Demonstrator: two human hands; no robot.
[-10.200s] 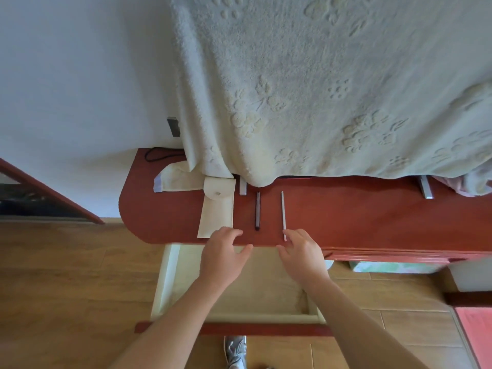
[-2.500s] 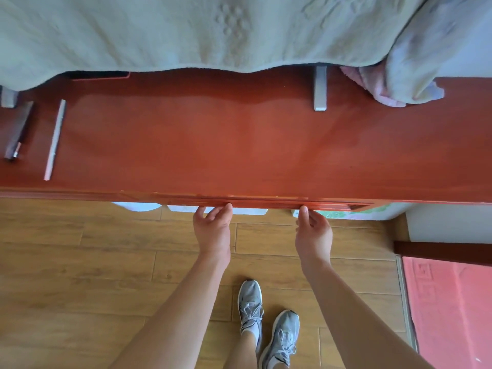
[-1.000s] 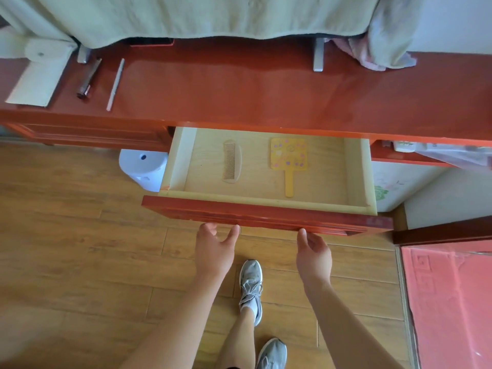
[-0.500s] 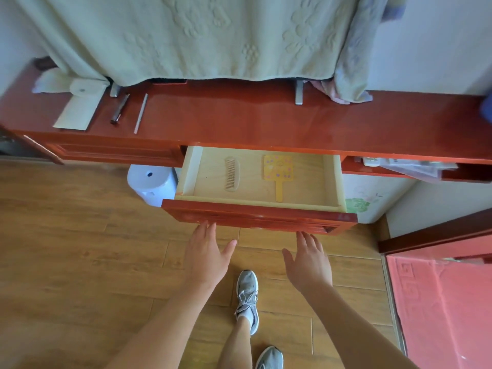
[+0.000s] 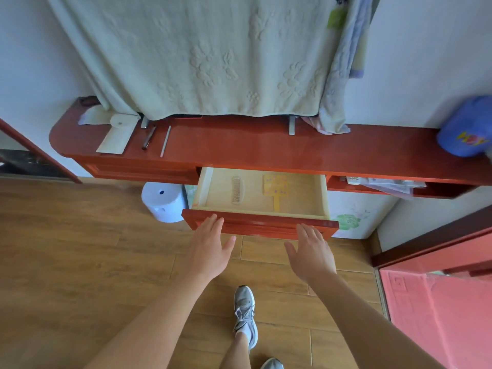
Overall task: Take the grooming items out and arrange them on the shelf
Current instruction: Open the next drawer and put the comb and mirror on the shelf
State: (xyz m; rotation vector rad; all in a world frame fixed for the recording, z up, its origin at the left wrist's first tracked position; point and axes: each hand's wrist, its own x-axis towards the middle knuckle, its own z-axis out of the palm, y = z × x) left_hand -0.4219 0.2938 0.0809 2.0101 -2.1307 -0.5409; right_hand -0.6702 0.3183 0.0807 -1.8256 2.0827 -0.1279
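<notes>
A pulled-out drawer (image 5: 262,225) hangs under the long red shelf (image 5: 266,147). Inside it lie a tan comb (image 5: 236,189) on the left and a yellow hand mirror (image 5: 276,189) with its handle toward me. On the shelf's left end lie a cream pouch (image 5: 115,137), a dark slim tool (image 5: 148,137) and a thin pale stick (image 5: 165,141). My left hand (image 5: 209,250) and my right hand (image 5: 310,253) are both held flat with straight fingers in front of the drawer's red face, holding nothing.
A large pale towel (image 5: 202,54) hangs over the shelf's back. A blue cap (image 5: 466,127) sits at the shelf's right end. A white round stool (image 5: 163,201) stands under the shelf on the wooden floor. A red mat (image 5: 436,315) lies at the right.
The drawer was pulled out, showing the comb and mirror. Both hands have let go of its front and now reach forward again with straight fingers. My view has pulled back and up.
</notes>
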